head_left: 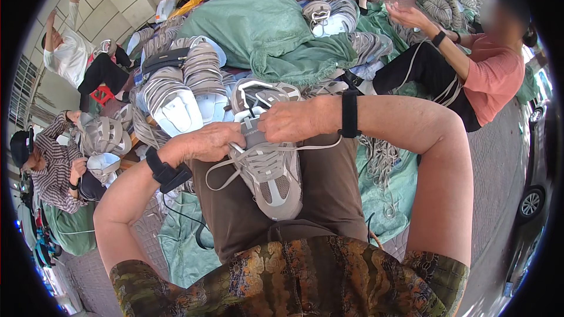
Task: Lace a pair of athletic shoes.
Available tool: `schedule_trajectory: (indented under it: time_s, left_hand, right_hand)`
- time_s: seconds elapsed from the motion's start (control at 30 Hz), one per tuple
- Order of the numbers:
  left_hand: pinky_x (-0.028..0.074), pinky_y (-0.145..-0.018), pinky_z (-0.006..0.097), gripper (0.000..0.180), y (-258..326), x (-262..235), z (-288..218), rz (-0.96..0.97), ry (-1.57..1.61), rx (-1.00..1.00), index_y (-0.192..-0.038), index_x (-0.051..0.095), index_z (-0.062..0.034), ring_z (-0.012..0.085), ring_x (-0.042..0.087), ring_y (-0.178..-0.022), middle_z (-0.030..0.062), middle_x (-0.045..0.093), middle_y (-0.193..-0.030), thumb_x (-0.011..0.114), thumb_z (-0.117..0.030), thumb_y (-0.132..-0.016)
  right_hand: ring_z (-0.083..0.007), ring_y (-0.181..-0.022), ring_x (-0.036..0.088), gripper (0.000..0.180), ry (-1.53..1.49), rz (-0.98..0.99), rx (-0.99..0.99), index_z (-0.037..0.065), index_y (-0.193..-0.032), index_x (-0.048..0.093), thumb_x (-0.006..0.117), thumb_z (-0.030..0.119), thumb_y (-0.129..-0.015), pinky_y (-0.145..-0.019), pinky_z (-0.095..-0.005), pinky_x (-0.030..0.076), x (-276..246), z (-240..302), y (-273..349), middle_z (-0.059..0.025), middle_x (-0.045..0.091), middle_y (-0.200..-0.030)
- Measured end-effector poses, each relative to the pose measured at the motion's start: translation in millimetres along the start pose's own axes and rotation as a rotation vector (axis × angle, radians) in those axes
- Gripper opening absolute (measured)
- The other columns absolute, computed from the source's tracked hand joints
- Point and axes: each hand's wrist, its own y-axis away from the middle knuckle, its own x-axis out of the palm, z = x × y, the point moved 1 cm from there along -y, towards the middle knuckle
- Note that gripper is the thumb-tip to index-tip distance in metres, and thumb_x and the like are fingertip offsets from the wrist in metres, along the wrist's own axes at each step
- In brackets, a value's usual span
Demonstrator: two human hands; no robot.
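Observation:
A taupe-grey sneaker (275, 170) rests across my brown-trousered lap, its toe toward me. Flat laces (267, 157) criss-cross its front, with one loose end looping left over my thigh and another trailing right. My left hand (212, 142) is closed with its fingertips at the left edge of the shoe's tongue (254, 135). On the opposite side, my right hand (296, 118) has its fingers curled and pinched at the tongue's upper right edge. Whether a bit of lace is also between the fingers of either hand is hidden. Beyond my hands, the sneaker's heel opening (258, 97) faces away.
Stacks of grey shoe uppers with white linings (179, 111) lie ahead, partly under a green woven sack (252, 23). A bundle of laces (382, 164) hangs by my right knee. Several people sit around, the nearest in a pink shirt (490, 85). A dark car (531, 199) stands far right.

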Motion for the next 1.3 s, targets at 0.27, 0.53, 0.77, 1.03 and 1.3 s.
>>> schedule_trajectory:
  time_s: [0.27,0.53,0.77,1.03,1.3]
  left_hand:
    - [0.049,-0.081,0.04,0.024,11,11,7,-0.135,0.192,0.01,-0.095,0.069,-0.0042,0.0344,0.062,-0.093,0.0142,0.065,-0.094,0.052,-0.008,-0.079]
    - [0.052,-0.077,0.032,0.023,3,9,8,-0.104,0.175,-0.176,-0.093,0.073,-0.0029,0.0208,0.067,-0.08,0.0114,0.071,-0.084,0.058,-0.014,-0.08]
    - [0.05,-0.074,0.032,0.03,1,5,17,-0.019,0.31,-0.225,-0.092,0.073,-0.003,0.0171,0.063,-0.075,0.0071,0.071,-0.079,0.062,-0.029,-0.082]
    - [0.048,-0.085,0.03,0.035,4,0,9,0.032,0.378,-0.186,-0.099,0.073,-0.002,0.0159,0.063,-0.087,0.0096,0.072,-0.092,0.059,-0.032,-0.088]
    - [0.05,-0.084,0.03,0.028,4,3,23,0.024,0.346,0.046,-0.099,0.072,0.0015,0.0211,0.067,-0.091,0.0108,0.072,-0.096,0.054,-0.017,-0.086]
  right_hand:
    - [-0.0295,-0.092,0.06,0.008,-0.03,0.148,0.165,-0.001,-0.075,0.065,0.063,0.006,-0.071,-0.072,-0.0378,0.053,-5,21,-10,-0.0131,0.06,-0.09]
    - [-0.0336,-0.1,0.057,0.02,-0.189,0.478,0.383,-0.002,-0.086,0.067,0.066,0.01,-0.07,-0.081,-0.0426,0.05,-16,19,-23,-0.0154,0.058,-0.1]
    - [-0.0395,-0.085,0.062,0.031,-0.409,0.368,0.378,-0.004,-0.083,0.066,0.06,0.026,-0.087,-0.075,-0.0479,0.049,-15,5,-21,-0.0216,0.065,-0.082]
    - [-0.0404,-0.08,0.062,0.054,-0.499,0.341,0.544,-0.003,-0.081,0.067,0.048,0.046,-0.096,-0.072,-0.0502,0.047,-24,7,-16,-0.0216,0.065,-0.077]
    - [-0.0349,-0.079,0.068,0.018,-0.08,0.214,0.542,0.0,-0.079,0.069,0.059,0.014,-0.083,-0.068,-0.0446,0.052,-1,27,-33,-0.0189,0.068,-0.079]
